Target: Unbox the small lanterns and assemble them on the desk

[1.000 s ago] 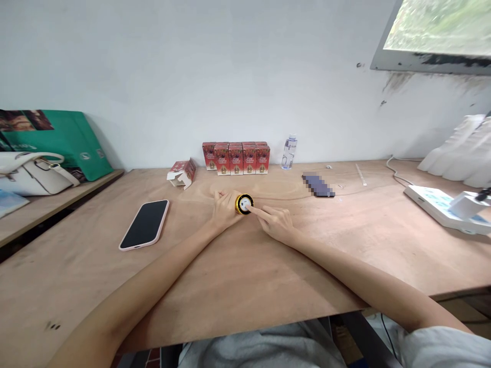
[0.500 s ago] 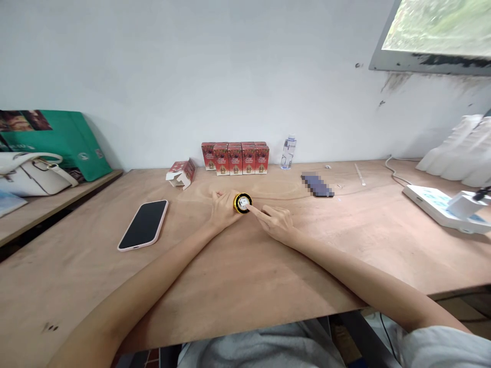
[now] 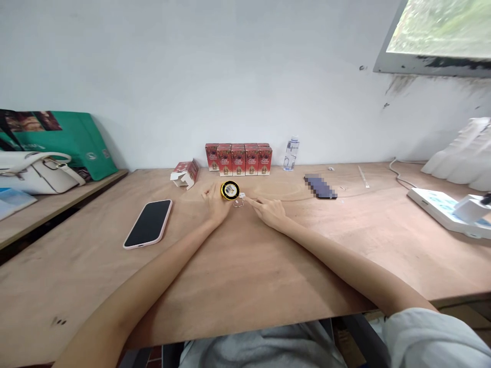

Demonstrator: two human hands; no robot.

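Observation:
My left hand (image 3: 214, 203) rests on the wooden table (image 3: 245, 266) with its fingertips closed on a small round gold-and-black tin (image 3: 230, 190), which is tipped up so its face points at me. My right hand (image 3: 269, 211) lies on the table just right of the tin, index finger stretched toward it and the other fingers loosely curled, holding nothing. A tiny white scrap (image 3: 239, 203) lies on the table between that fingertip and the tin.
A dark phone in a pink case (image 3: 148, 230) lies to the left. Behind stand a row of red boxes (image 3: 238, 159), an opened box on its side (image 3: 184, 174) and a small water bottle (image 3: 290, 153). A white power strip (image 3: 445, 210) sits at right, bags (image 3: 42, 158) at left.
The tin has moved farther from me toward the red boxes, still in my left hand. My right fingertip has come off the tin's face, and a small white scrap now lies beside it.

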